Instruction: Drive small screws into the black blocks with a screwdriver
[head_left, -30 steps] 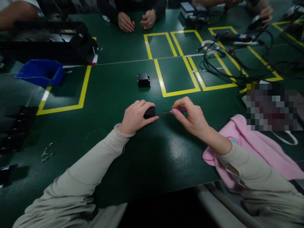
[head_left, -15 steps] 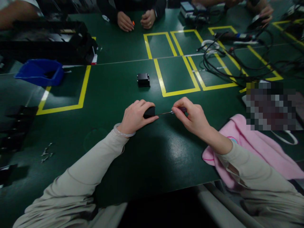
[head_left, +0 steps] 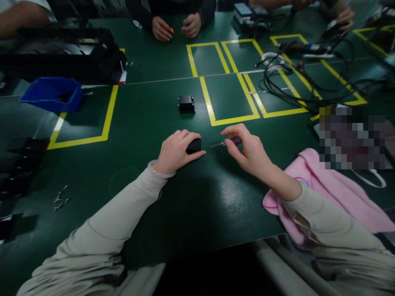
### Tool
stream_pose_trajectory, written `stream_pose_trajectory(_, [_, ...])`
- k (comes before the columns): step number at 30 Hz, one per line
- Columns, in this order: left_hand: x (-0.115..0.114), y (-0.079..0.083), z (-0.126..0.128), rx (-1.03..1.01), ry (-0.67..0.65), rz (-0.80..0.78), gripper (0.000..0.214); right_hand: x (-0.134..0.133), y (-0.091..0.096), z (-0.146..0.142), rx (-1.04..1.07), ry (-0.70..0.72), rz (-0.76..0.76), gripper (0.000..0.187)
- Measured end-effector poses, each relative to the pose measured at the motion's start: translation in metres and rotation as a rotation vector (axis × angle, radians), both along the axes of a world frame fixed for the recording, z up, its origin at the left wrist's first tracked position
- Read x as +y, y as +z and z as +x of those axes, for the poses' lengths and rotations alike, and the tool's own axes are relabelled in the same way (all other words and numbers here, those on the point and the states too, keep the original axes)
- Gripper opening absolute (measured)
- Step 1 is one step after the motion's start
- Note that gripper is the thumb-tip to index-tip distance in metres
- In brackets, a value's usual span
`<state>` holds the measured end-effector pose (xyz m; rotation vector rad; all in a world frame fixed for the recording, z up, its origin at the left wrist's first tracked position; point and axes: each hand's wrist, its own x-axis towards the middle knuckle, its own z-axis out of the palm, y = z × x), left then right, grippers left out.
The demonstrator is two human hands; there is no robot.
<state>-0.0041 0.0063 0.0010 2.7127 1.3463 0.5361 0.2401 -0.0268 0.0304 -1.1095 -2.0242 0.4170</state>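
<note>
My left hand (head_left: 178,151) is wrapped around a small black block (head_left: 194,146) on the green table, thumb along its near side. In my right hand (head_left: 247,146) is a screwdriver (head_left: 236,140) with a dark purple handle. Its thin shaft points left, and the tip meets the block's right end beside my left thumb. The thumb is on the handle's front, while the index finger is raised off it. Farther back stands another black block (head_left: 186,104) with small metal parts at its sides. Several screws (head_left: 61,198) lie loose at the left.
A blue bin (head_left: 52,94) and a long black assembly (head_left: 61,55) are at the back left. A pink cloth (head_left: 327,193) lies under my right forearm. Cables (head_left: 277,82) tangle at the back right. Across the table rest a co-worker's hands (head_left: 177,28).
My right index finger has lifted away from the screwdriver handle, which shows more now. My left hand and the block stay in place.
</note>
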Motion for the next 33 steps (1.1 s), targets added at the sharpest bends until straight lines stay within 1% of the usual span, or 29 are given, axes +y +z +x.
stream_pose_trajectory(1, [0.0001, -0.0001, 0.0, 0.001, 0.0, 0.002, 0.045, 0.0, 0.0002, 0.0, 0.004, -0.005, 0.003, 0.015])
stream_pose_trajectory(4, [0.0003, -0.0003, 0.0001, 0.005, -0.001, 0.007, 0.045, 0.0006, 0.0004, 0.0011, 0.002, 0.013, 0.007, 0.01])
stream_pose_trajectory(8, [0.0006, -0.0006, 0.0003, 0.003, -0.004, 0.011, 0.044, 0.001, 0.0001, 0.0016, -0.014, 0.022, 0.01, 0.014])
stream_pose_trajectory(10, [0.0007, -0.0007, 0.0004, 0.003, -0.005, 0.013, 0.044, 0.0006, 0.0, 0.0007, -0.009, 0.008, 0.012, 0.012])
stream_pose_trajectory(13, [0.0008, -0.0006, 0.0005, 0.005, -0.003, 0.02, 0.045, 0.0, 0.0005, -0.0001, 0.002, -0.007, 0.014, 0.017])
stream_pose_trajectory(15, [0.0006, -0.0004, 0.0004, 0.005, -0.003, 0.02, 0.044, 0.0001, 0.0009, 0.0005, 0.001, -0.003, 0.006, 0.013])
stream_pose_trajectory(18, [0.0002, 0.0, 0.0002, 0.001, -0.004, 0.016, 0.044, 0.0003, 0.001, 0.0017, -0.015, 0.019, -0.008, 0.014])
stream_pose_trajectory(21, [0.0001, -0.0001, -0.0001, -0.004, -0.006, 0.012, 0.044, 0.0, 0.0005, 0.0011, -0.009, 0.01, 0.002, 0.011])
stream_pose_trajectory(25, [0.0004, -0.0009, -0.0004, -0.005, -0.009, 0.01, 0.044, -0.0001, -0.0007, -0.0003, 0.007, -0.011, 0.011, 0.016])
stream_pose_trajectory(30, [0.0006, -0.0012, -0.0003, -0.008, -0.008, 0.002, 0.044, 0.0012, -0.001, 0.0014, -0.002, 0.003, -0.03, 0.013])
stream_pose_trajectory(33, [0.0005, -0.0009, -0.0001, -0.009, -0.007, 0.0, 0.044, 0.001, -0.0009, 0.0012, -0.001, 0.012, -0.022, 0.011])
